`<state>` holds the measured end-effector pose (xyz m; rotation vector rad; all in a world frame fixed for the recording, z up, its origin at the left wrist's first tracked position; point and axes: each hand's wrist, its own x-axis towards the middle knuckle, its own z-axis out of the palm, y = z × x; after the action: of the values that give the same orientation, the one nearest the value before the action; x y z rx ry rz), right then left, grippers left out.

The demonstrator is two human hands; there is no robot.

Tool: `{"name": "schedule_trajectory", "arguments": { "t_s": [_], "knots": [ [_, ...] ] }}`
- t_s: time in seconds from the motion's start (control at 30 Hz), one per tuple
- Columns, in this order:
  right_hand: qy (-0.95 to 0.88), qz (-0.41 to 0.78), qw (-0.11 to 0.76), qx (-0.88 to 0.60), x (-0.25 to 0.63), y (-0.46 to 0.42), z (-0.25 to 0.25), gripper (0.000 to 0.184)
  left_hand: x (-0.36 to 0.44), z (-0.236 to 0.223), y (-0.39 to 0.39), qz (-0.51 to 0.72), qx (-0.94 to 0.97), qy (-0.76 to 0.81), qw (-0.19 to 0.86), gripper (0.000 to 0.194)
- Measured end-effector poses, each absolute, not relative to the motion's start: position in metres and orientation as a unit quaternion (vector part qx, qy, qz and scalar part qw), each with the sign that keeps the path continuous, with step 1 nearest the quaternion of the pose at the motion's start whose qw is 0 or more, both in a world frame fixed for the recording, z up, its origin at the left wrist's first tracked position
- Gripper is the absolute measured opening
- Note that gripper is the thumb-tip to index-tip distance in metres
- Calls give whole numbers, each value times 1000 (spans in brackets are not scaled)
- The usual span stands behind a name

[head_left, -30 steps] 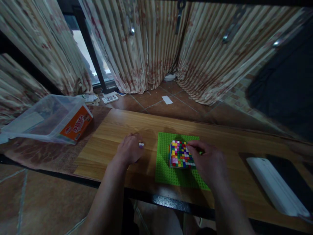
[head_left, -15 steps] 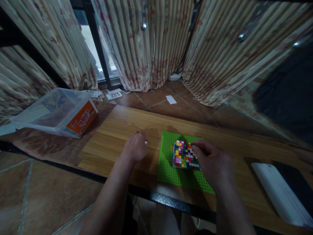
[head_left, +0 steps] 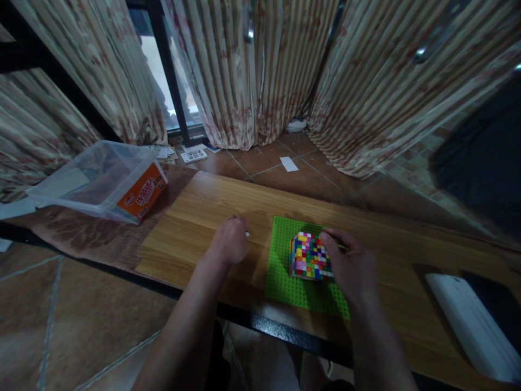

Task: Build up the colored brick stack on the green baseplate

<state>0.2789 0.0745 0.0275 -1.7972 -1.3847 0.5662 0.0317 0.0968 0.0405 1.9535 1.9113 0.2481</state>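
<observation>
On a green studded baseplate (head_left: pixel 280 288) rests a block of small toy bricks (head_left: pixel 309 258), its top a mosaic of many colours. My right hand (head_left: pixel 352 266) is closed in a pinch at the block's far right corner, covering part of its right side. Whatever lies between those fingertips is hidden. Left of the baseplate, my left hand (head_left: pixel 230 241) is held low over the wooden board, its fingers curled closed. A tiny white piece (head_left: pixel 247 233) peeks out beside its fingertips; its exact kind is too small to tell.
A clear plastic bin (head_left: pixel 97 179) with an orange label lies on the brown cloth (head_left: pixel 122 239) at left. To the right, a white long object (head_left: pixel 468 320) rests on the wooden board (head_left: pixel 195 217) beside a dark flat one (head_left: pixel 494 298). Striped curtains (head_left: pixel 268 81) hang behind.
The view has shifted slightly, so everything sits a little differently in frame. My right hand stays at the block's corner, its fingers slightly repositioned. My left hand remains closed over the board.
</observation>
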Motion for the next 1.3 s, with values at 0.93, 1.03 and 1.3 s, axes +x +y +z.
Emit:
{"name": "schedule_trajectory", "arguments": {
  "t_s": [0.93, 1.03, 1.3],
  "knots": [
    [-621, 71, 434, -649, 274, 67, 28, 41, 40, 53, 98, 311, 646, 514, 470, 17],
    [-631, 67, 465, -617, 270, 65, 38, 32, 43, 54, 97, 342, 614, 442, 557, 15],
    [-694, 185, 459, -523, 248, 54, 53, 15, 50, 60, 96, 369, 514, 357, 688, 31]
  ]
}}
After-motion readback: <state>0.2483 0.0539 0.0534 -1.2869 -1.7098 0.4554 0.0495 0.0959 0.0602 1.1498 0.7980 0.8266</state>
